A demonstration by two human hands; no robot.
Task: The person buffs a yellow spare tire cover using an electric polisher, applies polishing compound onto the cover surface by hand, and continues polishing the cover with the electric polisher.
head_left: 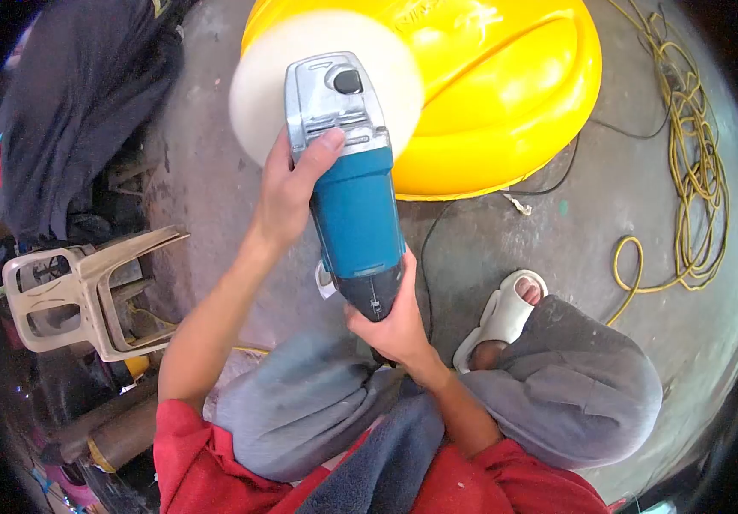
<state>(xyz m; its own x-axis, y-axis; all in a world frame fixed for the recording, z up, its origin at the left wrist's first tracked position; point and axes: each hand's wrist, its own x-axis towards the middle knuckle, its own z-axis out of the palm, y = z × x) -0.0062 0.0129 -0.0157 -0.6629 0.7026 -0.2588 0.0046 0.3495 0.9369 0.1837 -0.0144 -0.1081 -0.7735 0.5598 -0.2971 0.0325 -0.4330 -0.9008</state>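
Observation:
Both of my hands are on a blue angle polisher [356, 214] with a silver metal head. My left hand [288, 193] is closed around the head's left side, its thumb lying across the top. Lower down, my right hand [403, 321] wraps the black rear end of the body. A round, whitish polishing pad [258, 94] sits under the head, its edge smooth and blurred. It overlaps the left part of a glossy yellow moulded piece [506, 103] on the floor; whether they touch I cannot tell.
A yellow cord [690, 171] lies coiled at the right. The black cable [427, 240] runs beside the polisher toward the yellow piece. At the left stands a beige plastic stool [52, 291], below dark cloth [78, 111]. My foot in a white sandal [506, 313] rests on the grey floor.

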